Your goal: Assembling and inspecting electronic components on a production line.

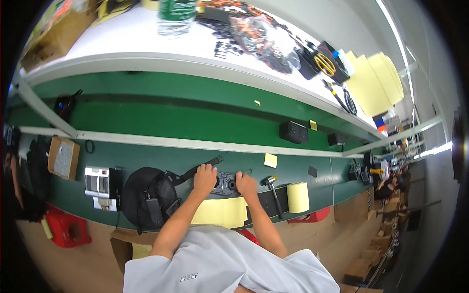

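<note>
A dark grey oblong part with round, speaker-like rings (226,184) lies on the green bench in front of me. My left hand (205,180) is closed over its left end, and my right hand (245,185) grips its right end. Just below it, a yellow sheet (220,213) hangs toward the bench's front edge. A hammer (274,195) with a dark handle rests to the right of my right hand, beside a yellow roll (297,198). To the left of my left forearm sits a black backpack (146,198) with a strap trailing toward my left hand.
A grey-and-black machine (101,182) and an open cardboard box (63,157) stand at the left. Above the bench runs a white shelf (122,61) bearing a bottle (176,17), bagged parts and pliers (336,95). Red stools (70,229) stand below.
</note>
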Motion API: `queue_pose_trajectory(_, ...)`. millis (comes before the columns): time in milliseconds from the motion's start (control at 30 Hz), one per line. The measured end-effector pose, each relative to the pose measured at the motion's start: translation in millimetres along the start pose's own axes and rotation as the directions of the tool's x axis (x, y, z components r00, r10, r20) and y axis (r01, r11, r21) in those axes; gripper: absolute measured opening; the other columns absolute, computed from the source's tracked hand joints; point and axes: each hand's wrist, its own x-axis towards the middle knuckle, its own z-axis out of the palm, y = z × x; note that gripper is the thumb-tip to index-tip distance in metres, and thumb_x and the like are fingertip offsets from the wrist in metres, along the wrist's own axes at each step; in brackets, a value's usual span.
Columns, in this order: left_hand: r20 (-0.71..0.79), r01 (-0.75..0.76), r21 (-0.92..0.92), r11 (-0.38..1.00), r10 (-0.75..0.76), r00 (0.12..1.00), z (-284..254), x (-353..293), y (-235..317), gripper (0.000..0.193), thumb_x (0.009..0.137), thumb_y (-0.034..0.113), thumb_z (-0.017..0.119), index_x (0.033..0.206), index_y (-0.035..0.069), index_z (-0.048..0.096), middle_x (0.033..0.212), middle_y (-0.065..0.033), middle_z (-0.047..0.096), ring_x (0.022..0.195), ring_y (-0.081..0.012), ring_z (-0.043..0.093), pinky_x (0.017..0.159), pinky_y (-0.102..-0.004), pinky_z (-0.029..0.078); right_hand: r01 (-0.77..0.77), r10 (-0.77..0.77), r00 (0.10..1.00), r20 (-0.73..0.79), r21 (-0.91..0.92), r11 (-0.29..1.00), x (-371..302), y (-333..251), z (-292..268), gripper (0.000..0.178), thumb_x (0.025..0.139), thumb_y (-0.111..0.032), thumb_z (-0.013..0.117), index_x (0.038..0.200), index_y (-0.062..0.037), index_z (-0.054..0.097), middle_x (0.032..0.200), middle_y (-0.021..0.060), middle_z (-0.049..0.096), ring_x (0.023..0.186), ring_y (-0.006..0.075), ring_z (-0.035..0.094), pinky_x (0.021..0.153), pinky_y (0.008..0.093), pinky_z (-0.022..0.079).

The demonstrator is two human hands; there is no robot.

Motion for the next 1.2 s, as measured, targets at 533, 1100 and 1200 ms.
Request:
queue_pose_trajectory(533,-0.04,-0.324,0.19,0.927,0.337,0.941,20.2,23.0,-11.6,0.024,0.096,0.012,0.042,0.081,-0.003,0.054,0.082,-0.0224,0.056,0.081,-0.0419,0.053,0.075,-0.0484,0.043,0.015,0.095,0.956,-0.278,0.369,0.929,2.7,0.4,26.9,0.028,0.094,-0.027,0.044,0.101,-0.0035,0.058,0.098,0.0237,0.059,0.082,0.0458,0.061,0.07,0.0531,0.051)
queue_pose_trajectory(1100,0.035,-0.139,0.081,0.987,0.137,0.99,-1.6,-19.0,-9.5,0.04,0.099,0.026,0.038,0.091,-0.008,0.057,0.087,-0.0326,0.061,0.084,-0.052,0.058,0.076,-0.0554,0.044,0.043,0.357,0.797,-0.487,0.636,0.771,-25.3,-5.7,55.6,0.029,0.095,-0.025,0.047,0.103,0.002,0.052,0.094,0.0268,0.055,0.085,0.046,0.055,0.075,0.0551,0.047)
queue_pose_trajectory(1200,0.154,-0.083,0.089,0.993,0.068,0.986,-25.2,-36.9,-5.1,0.026,0.092,0.019,0.051,0.093,-0.006,0.059,0.087,-0.0297,0.063,0.085,-0.0468,0.061,0.078,-0.0531,0.046,0.387,-0.116,0.865,-0.489,0.501,0.774,-11.3,-13.8,56.0,0.029,0.095,-0.028,0.044,0.098,-0.0012,0.056,0.101,0.0236,0.059,0.09,0.045,0.059,0.081,0.0526,0.049)
